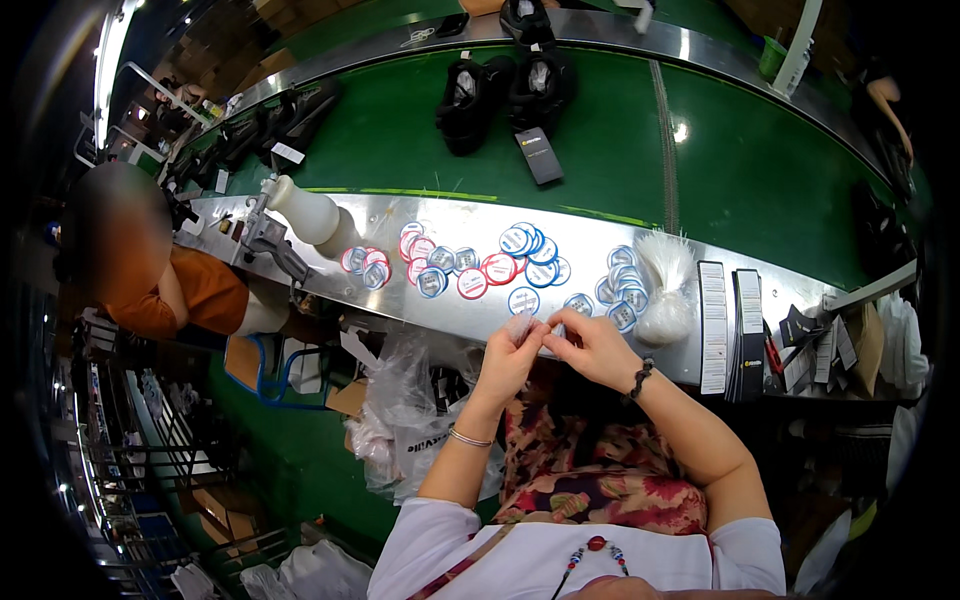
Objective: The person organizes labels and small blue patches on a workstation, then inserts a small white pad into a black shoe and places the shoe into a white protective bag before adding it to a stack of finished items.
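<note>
My left hand (512,352) and my right hand (588,346) meet at the near edge of a steel ledge (300,262), fingertips pinched together on a small clear plastic piece (522,325). Several round blue and red tags (500,266) lie spread on the ledge just beyond my fingers. A bundle of white plastic fasteners (663,288) stands to the right of the tags. My left wrist wears a thin bangle and my right wrist a dark beaded band.
Black sandals (505,88) ride the green conveyor belt (760,170) beyond the ledge, with a black hang tag (540,155). A white bottle (305,212) stands at left. Black and white card stacks (728,325) lie right. A person in orange (170,290) sits left. Plastic bags (405,415) hang below.
</note>
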Demonstrator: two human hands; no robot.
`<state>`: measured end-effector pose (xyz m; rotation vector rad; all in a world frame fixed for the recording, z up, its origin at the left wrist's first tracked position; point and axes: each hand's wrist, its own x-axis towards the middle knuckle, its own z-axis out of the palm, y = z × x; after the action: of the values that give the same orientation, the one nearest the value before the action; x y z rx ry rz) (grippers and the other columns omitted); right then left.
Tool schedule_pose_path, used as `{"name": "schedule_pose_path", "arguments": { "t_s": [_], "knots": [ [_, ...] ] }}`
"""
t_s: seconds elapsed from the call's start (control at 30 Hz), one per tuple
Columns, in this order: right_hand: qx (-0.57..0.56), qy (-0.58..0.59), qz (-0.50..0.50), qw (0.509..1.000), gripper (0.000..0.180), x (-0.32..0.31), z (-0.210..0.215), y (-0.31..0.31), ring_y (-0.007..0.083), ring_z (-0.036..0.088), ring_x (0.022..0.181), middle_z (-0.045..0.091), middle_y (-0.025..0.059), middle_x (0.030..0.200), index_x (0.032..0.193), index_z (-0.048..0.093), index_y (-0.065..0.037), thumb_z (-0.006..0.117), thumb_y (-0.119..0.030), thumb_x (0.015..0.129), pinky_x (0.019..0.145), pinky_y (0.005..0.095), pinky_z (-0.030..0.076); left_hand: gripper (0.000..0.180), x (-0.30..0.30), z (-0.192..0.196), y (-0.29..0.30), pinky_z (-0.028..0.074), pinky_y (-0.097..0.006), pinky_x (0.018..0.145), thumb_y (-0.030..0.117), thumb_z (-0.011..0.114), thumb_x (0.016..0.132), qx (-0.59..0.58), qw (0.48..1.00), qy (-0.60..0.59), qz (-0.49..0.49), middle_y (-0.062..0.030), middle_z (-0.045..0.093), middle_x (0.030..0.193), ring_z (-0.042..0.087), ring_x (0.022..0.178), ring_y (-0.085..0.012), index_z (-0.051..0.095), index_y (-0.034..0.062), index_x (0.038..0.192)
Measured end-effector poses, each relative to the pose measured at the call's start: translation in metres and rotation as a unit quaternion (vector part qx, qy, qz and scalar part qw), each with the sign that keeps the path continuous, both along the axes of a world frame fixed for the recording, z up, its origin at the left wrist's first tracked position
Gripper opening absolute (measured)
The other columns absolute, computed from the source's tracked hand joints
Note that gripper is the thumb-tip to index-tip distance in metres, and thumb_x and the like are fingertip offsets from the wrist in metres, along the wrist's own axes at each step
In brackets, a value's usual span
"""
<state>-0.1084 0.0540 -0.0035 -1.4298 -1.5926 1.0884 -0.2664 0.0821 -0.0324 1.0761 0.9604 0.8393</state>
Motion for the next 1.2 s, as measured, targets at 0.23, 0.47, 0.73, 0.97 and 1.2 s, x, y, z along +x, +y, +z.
{"name": "schedule_pose_path", "arguments": {
  "t_s": [0.23,0.47,0.73,0.97,1.2],
  "knots": [
    [-0.021,0.017,-0.013,1.000,0.019,0.000,-0.016,0.011,0.0207,0.054,0.053,0.056,0.0116,0.061,0.078,0.057,0.000,0.057,-0.018,0.082,0.050,0.0304,0.041,0.019,-0.023,-0.026,0.069,0.043,-0.027,0.061,0.016,0.061,0.082,0.143,0.972,0.178,0.058,-0.0051,0.059,0.071,0.054,0.067,-0.0136,0.061,-0.0028,0.087],
    [-0.038,0.024,-0.020,0.999,0.020,0.001,-0.021,0.010,0.0214,0.055,0.052,0.057,0.0119,0.060,0.076,0.057,0.001,0.057,-0.018,0.082,0.050,0.0310,0.041,0.025,-0.021,-0.030,0.116,0.045,-0.042,0.067,0.018,0.071,0.069,0.299,0.808,0.505,0.044,-0.0212,0.058,0.078,0.056,0.077,-0.0369,0.059,-0.0033,0.075],
    [-0.060,0.021,-0.037,0.997,0.018,0.005,-0.022,0.009,0.0093,0.048,0.055,0.054,0.0040,0.060,0.077,0.058,0.002,0.059,-0.016,0.082,0.052,0.0246,0.039,0.016,-0.052,-0.036,0.131,0.037,-0.025,0.048,0.011,0.068,0.075,0.091,0.955,0.282,-0.003,-0.0011,0.056,0.065,0.047,0.055,-0.0071,0.061,-0.0038,0.076],
    [-0.012,0.035,-0.081,0.996,0.020,0.001,-0.014,0.016,0.0200,0.055,0.052,0.057,0.0117,0.060,0.078,0.057,0.002,0.057,-0.018,0.082,0.050,0.0312,0.041,0.013,-0.018,0.015,0.082,0.024,-0.019,0.039,0.011,0.062,0.082,0.022,0.995,0.081,0.057,0.0037,0.053,0.062,0.035,0.045,-0.0011,0.063,-0.0011,0.083],
    [0.021,0.035,-0.128,0.991,0.019,-0.009,-0.005,0.023,0.0292,0.055,0.051,0.056,0.0160,0.058,0.075,0.057,0.000,0.055,-0.018,0.082,0.049,0.0351,0.041,0.008,0.015,0.025,0.038,0.017,-0.017,0.037,0.009,0.062,0.083,0.016,0.993,-0.048,0.106,0.0077,0.045,0.056,0.029,0.042,0.0010,0.060,0.0033,0.078]
  ]
}}
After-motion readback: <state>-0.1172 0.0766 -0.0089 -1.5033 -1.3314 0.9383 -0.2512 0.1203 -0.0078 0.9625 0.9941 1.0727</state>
